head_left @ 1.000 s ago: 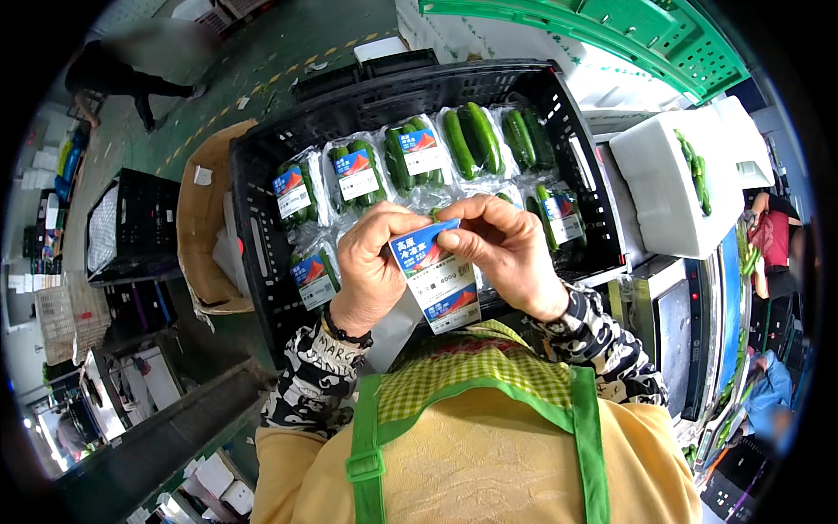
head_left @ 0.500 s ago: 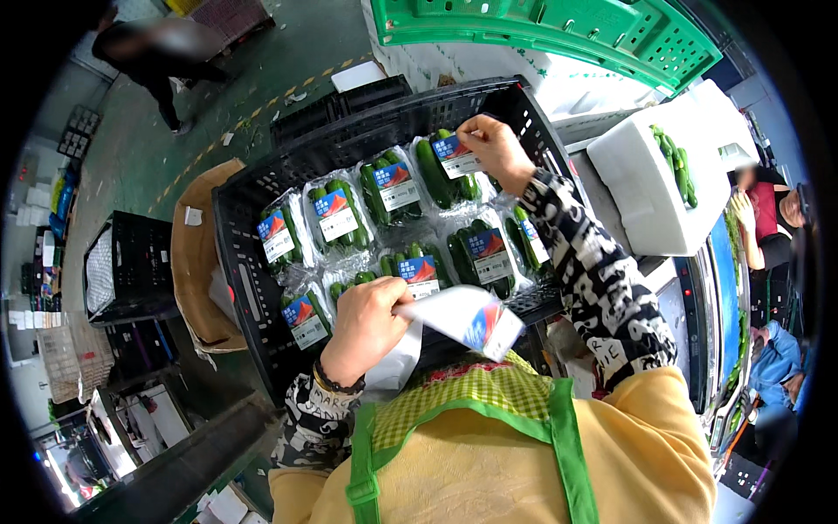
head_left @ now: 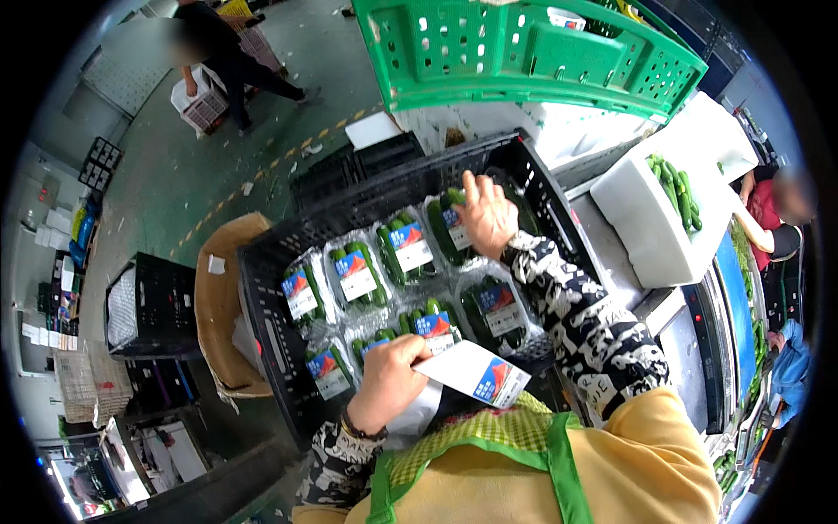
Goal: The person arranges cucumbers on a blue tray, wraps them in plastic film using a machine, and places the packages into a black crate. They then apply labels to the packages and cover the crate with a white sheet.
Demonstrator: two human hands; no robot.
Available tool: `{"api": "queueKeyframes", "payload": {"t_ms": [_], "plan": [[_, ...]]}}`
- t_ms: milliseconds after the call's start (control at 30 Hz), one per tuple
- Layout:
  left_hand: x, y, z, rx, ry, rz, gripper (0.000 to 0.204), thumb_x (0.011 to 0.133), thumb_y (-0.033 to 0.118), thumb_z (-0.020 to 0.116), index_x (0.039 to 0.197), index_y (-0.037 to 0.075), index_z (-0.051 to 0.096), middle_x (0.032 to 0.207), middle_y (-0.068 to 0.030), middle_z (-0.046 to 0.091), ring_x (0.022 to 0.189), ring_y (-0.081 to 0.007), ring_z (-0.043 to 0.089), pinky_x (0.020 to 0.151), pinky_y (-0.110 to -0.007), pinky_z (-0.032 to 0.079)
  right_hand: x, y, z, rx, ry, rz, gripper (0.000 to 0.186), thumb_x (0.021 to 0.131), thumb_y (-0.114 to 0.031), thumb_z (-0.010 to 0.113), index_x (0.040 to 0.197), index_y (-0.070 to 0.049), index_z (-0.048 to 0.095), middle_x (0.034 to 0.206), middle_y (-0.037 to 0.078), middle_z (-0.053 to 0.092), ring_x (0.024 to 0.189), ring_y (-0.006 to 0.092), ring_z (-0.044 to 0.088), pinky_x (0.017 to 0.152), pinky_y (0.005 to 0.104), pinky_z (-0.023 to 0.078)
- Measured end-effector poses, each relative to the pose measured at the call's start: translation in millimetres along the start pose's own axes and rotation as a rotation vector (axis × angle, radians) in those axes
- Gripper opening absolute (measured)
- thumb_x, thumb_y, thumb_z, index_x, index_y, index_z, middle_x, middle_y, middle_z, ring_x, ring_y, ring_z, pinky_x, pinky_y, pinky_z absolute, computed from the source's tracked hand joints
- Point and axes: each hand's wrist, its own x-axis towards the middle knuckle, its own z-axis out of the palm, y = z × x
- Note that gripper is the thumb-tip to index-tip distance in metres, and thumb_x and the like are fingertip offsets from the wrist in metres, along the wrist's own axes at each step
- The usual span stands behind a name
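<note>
My left hand (head_left: 388,380) is closed on a white label sheet (head_left: 467,374) with blue-and-red printed labels, over the near edge of the black crate (head_left: 276,349). My right hand (head_left: 485,214) has its fingers spread and lies on a labeled pack of cucumbers (head_left: 449,232) at the back right of the crate. Two rows of bagged cucumbers, several bearing similar labels, fill the crate, among them a pack (head_left: 405,253) just left of my right hand and another (head_left: 500,319) below it.
A cardboard box (head_left: 214,323) and black crates (head_left: 140,306) are at the left. A green crate (head_left: 532,61) stands behind, a foam box with cucumbers (head_left: 628,236) at the right. A person (head_left: 231,74) walks at the back left; another (head_left: 764,218) is at the right.
My hands separated: the left kept the label sheet, the right moved up to a back-row pack and now has its fingers spread on it. The person at the back has moved rightward.
</note>
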Motion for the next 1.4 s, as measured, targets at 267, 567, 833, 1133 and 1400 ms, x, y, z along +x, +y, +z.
{"api": "queueKeyframes", "payload": {"t_ms": [267,567,833,1133,1400], "plan": [[34,38,-5,-0.016,0.143,0.203,0.016,0.081,0.001,0.065,0.071,-0.001,0.052,0.064,-0.0174,0.052,0.054,-0.0359,0.057,0.048,-0.038,0.041,-13,5,42,-0.093,-0.241,-0.143,0.080,0.095,-0.048,0.055,0.153,0.000,0.027,0.162,0.016,0.021,0.150,0.0349,0.016,0.121,0.0464,0.018],[66,35,-3,-0.225,0.350,0.156,0.022,0.098,0.014,0.061,0.091,-0.005,0.068,0.079,-0.0120,0.072,0.071,-0.0121,0.066,0.062,-0.030,0.051,-91,-31,-174,1.400,-0.656,0.124,0.035,0.095,-0.032,0.068,0.108,0.001,0.067,0.097,0.003,0.071,0.092,0.0066,0.061,0.084,0.0249,0.049],[71,61,11,0.168,0.409,0.625,0.032,0.078,0.007,0.078,0.107,0.001,0.068,0.108,-0.0126,0.068,0.087,-0.0258,0.068,0.075,-0.035,0.055,-139,-42,-182,1.494,-0.368,0.275,0.020,0.093,-0.017,0.071,0.103,-0.001,0.065,0.087,-0.001,0.067,0.079,0.0046,0.058,0.071,0.0212,0.049],[62,67,34,-0.238,0.199,0.540,0.029,0.076,0.004,0.082,0.101,0.002,0.067,0.087,-0.0074,0.069,0.077,-0.0169,0.068,0.067,-0.027,0.053,-151,-39,-201,1.447,-0.138,0.256,0.030,0.092,-0.012,0.070,0.119,0.001,0.064,0.097,0.004,0.070,0.090,0.0086,0.065,0.083,0.0234,0.054],[59,65,40,-0.176,0.163,0.441,0.025,0.075,0.006,0.083,0.096,0.002,0.069,0.082,-0.0073,0.068,0.072,-0.0196,0.068,0.062,-0.030,0.052,-154,-29,-194,1.442,-0.090,0.109,0.009,0.096,-0.005,0.064,0.102,0.001,0.064,0.092,0.002,0.068,0.085,0.0089,0.065,0.080,0.0249,0.056]]}}
